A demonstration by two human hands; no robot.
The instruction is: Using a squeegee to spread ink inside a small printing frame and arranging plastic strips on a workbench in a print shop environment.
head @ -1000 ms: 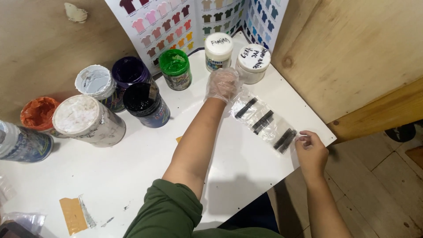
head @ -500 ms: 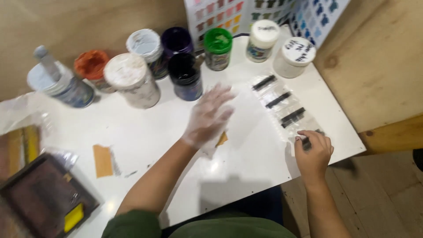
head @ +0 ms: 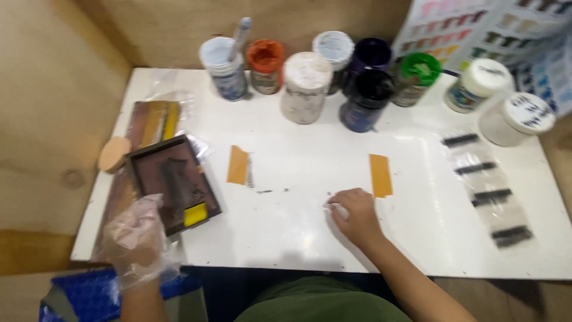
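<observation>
- The left hand [head: 138, 238], in a clear plastic glove, is hanging over the front left edge of the white tabletop [head: 298, 238], fingers loosely spread, touching the near corner of a small dark framed screen [head: 173, 182].
- The right hand [head: 356, 214] is resting near the front edge, fingers curled together, pinching a small white scrap [head: 338, 209].
- An orange tape strip [head: 380, 175] is lying just beside it.
- Paint jars [head: 307, 86] are standing along the back edge.

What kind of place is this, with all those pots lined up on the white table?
Probably a small screen-printing or paint workshop. Open ink pots stand in a row along the white table, a colour chart of shirt shapes hangs behind them, and the gloved left hand reaches a small framed screen.
</observation>
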